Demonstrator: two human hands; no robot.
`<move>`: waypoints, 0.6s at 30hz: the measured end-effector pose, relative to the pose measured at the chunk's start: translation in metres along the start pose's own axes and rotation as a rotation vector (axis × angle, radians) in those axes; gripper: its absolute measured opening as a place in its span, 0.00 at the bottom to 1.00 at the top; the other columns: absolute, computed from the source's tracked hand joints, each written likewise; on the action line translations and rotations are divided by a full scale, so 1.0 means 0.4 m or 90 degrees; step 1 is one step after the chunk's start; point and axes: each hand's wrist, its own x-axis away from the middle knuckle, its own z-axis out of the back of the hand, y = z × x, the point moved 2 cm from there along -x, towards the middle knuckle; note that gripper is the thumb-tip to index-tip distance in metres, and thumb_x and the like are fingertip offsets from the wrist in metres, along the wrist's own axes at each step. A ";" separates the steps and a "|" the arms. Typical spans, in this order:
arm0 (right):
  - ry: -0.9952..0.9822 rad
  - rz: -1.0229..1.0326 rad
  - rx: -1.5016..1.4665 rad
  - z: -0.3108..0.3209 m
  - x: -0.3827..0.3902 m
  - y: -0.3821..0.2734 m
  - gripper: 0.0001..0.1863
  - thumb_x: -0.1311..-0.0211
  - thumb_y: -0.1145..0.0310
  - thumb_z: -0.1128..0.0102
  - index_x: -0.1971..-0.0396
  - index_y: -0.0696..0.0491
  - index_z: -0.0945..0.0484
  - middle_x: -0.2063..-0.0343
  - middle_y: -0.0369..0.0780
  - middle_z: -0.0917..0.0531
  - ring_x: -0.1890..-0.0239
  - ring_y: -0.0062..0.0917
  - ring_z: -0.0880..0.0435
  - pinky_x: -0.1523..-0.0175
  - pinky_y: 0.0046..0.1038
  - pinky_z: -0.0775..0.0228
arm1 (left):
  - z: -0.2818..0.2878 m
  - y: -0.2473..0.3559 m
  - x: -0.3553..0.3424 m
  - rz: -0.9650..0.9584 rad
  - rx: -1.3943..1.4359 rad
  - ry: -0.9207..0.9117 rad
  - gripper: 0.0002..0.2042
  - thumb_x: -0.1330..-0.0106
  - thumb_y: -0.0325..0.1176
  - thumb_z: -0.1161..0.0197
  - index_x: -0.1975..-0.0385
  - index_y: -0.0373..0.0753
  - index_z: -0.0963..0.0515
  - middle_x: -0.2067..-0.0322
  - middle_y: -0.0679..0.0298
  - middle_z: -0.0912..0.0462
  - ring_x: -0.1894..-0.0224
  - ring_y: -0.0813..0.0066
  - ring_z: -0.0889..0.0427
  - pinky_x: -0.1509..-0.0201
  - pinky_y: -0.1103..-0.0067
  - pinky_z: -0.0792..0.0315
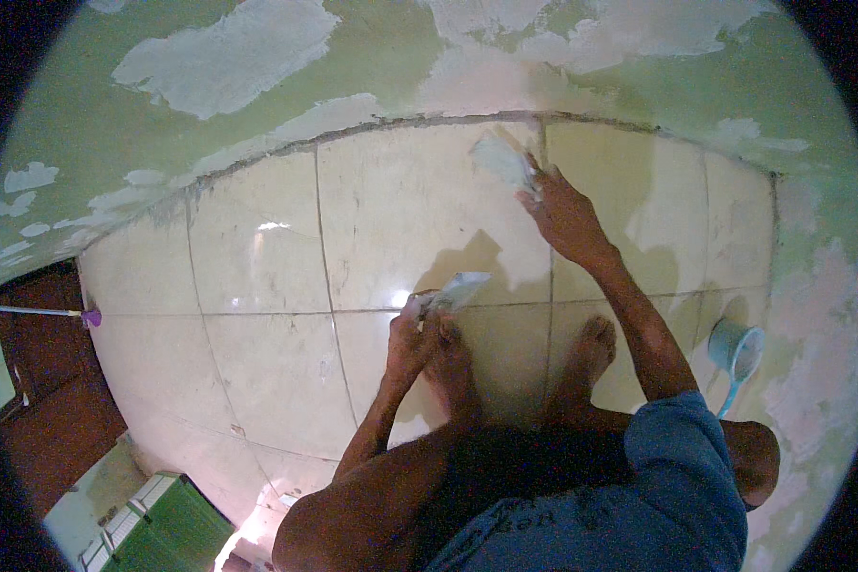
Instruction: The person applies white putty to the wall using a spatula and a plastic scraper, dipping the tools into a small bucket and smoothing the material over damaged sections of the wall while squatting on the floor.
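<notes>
The right hand [564, 214] is gripping a broad, flat, whitish blade [500, 160], its fingers closing over the near end, to the left of and beyond the light blue plastic dipper [734, 348]. The left hand [412, 334] is curling tightly around a second flat, greyish-white blade [462, 291], farther left of the dipper. Fingers are hiding the held ends of both blades, and blur is softening the right one, so whether it is touching the cream tiled floor [257, 362] cannot be told. The right forearm is slanting forward and leftward past the dipper, knuckles up; the left forearm is angling forward, well left of the dipper, its wrist bending inward.
</notes>
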 end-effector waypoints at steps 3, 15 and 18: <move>-0.097 -0.116 -0.091 0.010 -0.047 -0.053 0.30 0.34 0.55 0.56 0.37 0.55 0.45 0.48 0.57 0.31 0.50 0.49 0.27 0.48 0.40 0.33 | 0.032 -0.006 0.018 0.010 -0.014 0.020 0.11 0.37 0.28 0.45 0.55 0.36 0.27 0.61 0.54 0.20 0.62 0.68 0.20 0.60 0.75 0.27; 0.267 -0.013 0.049 -0.140 -0.159 0.051 0.18 0.46 0.64 0.40 0.57 0.55 0.27 0.60 0.48 0.25 0.62 0.44 0.22 0.64 0.40 0.26 | 0.024 0.004 0.039 0.021 0.015 0.044 0.11 0.37 0.25 0.45 0.55 0.35 0.28 0.62 0.56 0.19 0.64 0.72 0.20 0.61 0.76 0.27; 0.207 -0.009 0.076 -0.133 -0.207 0.062 0.16 0.47 0.64 0.39 0.58 0.52 0.25 0.59 0.48 0.24 0.62 0.42 0.21 0.63 0.39 0.25 | 0.033 0.018 0.040 0.061 0.022 0.028 0.12 0.38 0.24 0.44 0.55 0.35 0.28 0.63 0.56 0.19 0.64 0.72 0.20 0.61 0.76 0.27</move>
